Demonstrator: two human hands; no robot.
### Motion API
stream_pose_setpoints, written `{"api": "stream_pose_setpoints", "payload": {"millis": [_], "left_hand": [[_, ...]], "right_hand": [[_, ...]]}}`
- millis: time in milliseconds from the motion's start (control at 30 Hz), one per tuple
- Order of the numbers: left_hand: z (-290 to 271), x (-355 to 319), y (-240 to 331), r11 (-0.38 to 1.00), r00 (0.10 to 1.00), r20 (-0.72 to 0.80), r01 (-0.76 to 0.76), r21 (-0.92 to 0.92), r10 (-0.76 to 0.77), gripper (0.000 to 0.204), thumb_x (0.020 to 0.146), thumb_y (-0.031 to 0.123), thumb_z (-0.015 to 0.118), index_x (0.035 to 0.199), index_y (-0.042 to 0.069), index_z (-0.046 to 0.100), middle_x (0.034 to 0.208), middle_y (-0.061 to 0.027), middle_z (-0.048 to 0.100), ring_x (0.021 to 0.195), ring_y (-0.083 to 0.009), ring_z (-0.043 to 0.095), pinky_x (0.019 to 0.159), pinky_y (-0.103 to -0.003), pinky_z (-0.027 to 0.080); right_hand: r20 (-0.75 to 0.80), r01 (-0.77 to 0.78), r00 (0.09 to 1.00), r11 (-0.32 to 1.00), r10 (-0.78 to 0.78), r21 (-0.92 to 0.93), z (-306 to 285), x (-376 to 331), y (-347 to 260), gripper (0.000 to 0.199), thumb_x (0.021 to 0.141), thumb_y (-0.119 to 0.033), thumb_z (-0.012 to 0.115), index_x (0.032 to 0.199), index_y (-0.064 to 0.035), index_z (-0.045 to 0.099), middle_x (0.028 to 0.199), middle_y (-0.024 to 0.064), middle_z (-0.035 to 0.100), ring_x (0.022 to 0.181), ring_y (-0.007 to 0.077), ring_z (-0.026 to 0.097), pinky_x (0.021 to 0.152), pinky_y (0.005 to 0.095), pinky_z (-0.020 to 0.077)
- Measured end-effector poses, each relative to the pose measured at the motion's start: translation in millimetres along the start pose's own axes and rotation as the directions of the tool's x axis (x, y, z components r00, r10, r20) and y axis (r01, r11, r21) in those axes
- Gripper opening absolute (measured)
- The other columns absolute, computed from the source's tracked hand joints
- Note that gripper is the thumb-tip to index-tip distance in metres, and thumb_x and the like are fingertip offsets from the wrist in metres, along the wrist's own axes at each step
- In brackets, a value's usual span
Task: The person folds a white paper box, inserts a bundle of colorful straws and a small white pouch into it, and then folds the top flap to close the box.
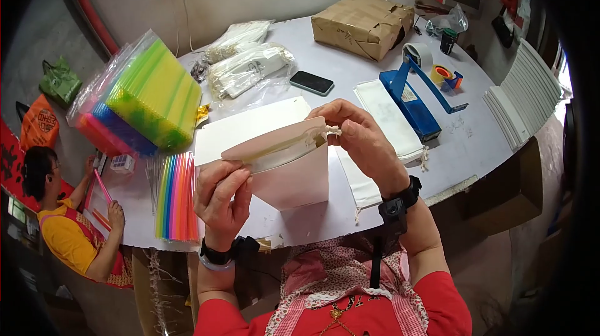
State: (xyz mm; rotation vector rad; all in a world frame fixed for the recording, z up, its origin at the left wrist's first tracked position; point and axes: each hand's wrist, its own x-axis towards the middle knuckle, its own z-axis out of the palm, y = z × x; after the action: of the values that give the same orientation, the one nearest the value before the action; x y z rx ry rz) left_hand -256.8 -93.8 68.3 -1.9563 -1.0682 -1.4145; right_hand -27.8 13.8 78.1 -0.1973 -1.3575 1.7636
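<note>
In front of me a pale pinkish-white box stands upright on the table with its top gaping. My left hand is closed, pinching the left end of its rim. A white cloth drawstring pouch shows inside the opening. At the right end, the thumb and fingers of my right hand pinch the pouch's knotted cord; some fingertips are hidden behind the box. Flat white cartons lie just behind. Beside my right hand are a stack of white drawstring pouches and another pouch.
Coloured sticks and bagged coloured bundles sit left; a co-worker there holds a pink strip. Beyond are plastic-wrapped pouches, a phone and a brown parcel. A blue tape dispenser and stacked white cartons stand right.
</note>
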Motion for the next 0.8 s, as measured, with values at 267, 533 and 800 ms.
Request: {"api": "stream_pose_setpoints", "payload": {"millis": [267, 533, 800], "left_hand": [[0.1, 0.7, 0.9, 1.000, 1.000, -0.020, 0.003, -0.015, -0.003, 0.021, 0.077, -0.001, 0.072, 0.096, 0.005, 0.066, 0.095, -0.0094, 0.063, 0.083, -0.0252, 0.061, 0.070, -0.032, 0.049], [-1.0, -0.6, 2.6, 1.000, 1.000, -0.015, -0.005, -0.017, 0.005, 0.021, 0.077, -0.001, 0.072, 0.096, 0.004, 0.066, 0.095, -0.0102, 0.063, 0.083, -0.0260, 0.061, 0.070, -0.034, 0.049], [-2.6, -1.0, 4.7, 1.000, 1.000, -0.015, -0.016, 0.002, 0.016, 0.022, 0.076, -0.002, 0.072, 0.096, 0.005, 0.066, 0.096, -0.0095, 0.063, 0.083, -0.0253, 0.062, 0.070, -0.033, 0.050]], "right_hand": [[0.009, 0.356, 0.885, 0.663, -0.466, -0.658, 10.6, -13.3, -4.3, 0.013, 0.083, -0.013, 0.070, 0.088, -0.0030, 0.064, 0.093, 0.0076, 0.060, 0.083, 0.0123, 0.059, 0.071, 0.0258, 0.0508], [0.281, 0.326, 0.828, 0.008, -0.485, -0.945, 36.9, -17.3, -28.4, 0.010, 0.075, -0.012, 0.073, 0.077, -0.0052, 0.066, 0.075, 0.0053, 0.057, 0.073, 0.0194, 0.058, 0.057, 0.0297, 0.0464], [0.300, 0.302, 0.795, -0.084, -0.528, -0.950, 37.4, -12.2, -19.1, 0.010, 0.076, -0.012, 0.072, 0.080, -0.0073, 0.063, 0.075, 0.0031, 0.056, 0.074, 0.0187, 0.058, 0.058, 0.0291, 0.0466]]}}
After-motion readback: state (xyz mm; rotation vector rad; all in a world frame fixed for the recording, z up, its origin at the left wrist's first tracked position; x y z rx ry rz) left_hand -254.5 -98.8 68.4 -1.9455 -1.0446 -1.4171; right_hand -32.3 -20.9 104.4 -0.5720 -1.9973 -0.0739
